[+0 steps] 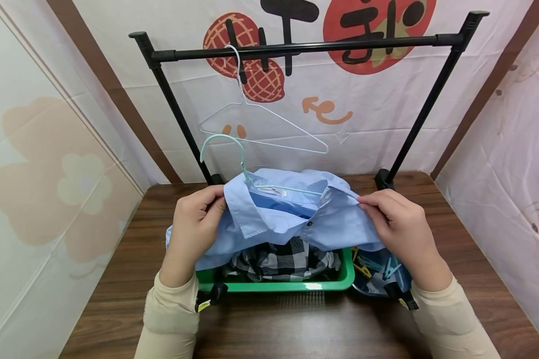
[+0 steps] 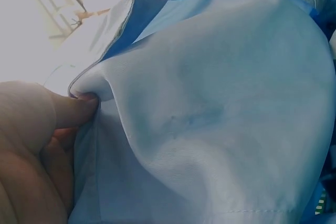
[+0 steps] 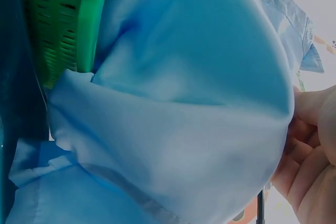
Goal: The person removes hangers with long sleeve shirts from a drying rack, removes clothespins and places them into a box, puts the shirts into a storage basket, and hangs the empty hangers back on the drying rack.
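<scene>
A light blue button-up shirt (image 1: 292, 229) is held up over the green basket, its collar spread. Inside its neck sits a mint-green hanger (image 1: 244, 164), hook rising free at the left and most of the frame hidden by cloth. My left hand (image 1: 197, 219) pinches the shirt near the collar's left side; in the left wrist view the thumb (image 2: 79, 109) presses on the cloth. My right hand (image 1: 400, 227) pinches the shirt at its right shoulder, and the right wrist view shows those fingers (image 3: 310, 135) at the fabric's edge.
A black rack bar (image 1: 341, 46) spans the back, with a white wire hanger (image 1: 269, 109) hooked on it. The green basket (image 1: 292, 286) holds a black-and-white checked garment (image 1: 292, 262). Right of it, a dark blue container (image 1: 373, 294) holds yellow and blue clothespins (image 1: 391, 269).
</scene>
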The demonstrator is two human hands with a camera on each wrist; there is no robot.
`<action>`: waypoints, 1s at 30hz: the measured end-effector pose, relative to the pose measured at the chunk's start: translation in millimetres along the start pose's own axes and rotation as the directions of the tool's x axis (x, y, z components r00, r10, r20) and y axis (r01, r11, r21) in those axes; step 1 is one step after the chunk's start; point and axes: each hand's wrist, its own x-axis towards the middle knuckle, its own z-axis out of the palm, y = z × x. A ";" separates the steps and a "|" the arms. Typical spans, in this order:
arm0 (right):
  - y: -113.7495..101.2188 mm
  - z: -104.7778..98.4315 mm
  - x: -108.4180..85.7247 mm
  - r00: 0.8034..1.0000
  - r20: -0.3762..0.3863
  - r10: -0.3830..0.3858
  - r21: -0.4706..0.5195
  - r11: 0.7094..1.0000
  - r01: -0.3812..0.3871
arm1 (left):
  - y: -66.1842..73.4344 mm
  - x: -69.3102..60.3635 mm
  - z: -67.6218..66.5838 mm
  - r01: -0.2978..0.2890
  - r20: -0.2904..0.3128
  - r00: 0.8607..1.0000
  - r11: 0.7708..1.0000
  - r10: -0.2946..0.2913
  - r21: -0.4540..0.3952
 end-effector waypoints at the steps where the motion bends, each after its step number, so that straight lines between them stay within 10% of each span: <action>1: 0.1 -0.1 0.0 1.000 0.002 0.001 -0.002 1.000 -0.001 | 0.0 0.0 -0.4 -0.001 -0.001 1.000 1.000 0.001 0.000; 30: 11.7 7.3 -4.0 0.995 0.097 0.003 -0.039 0.999 0.001 | -6.3 1.1 -16.6 0.029 -0.121 0.992 1.000 -0.028 0.006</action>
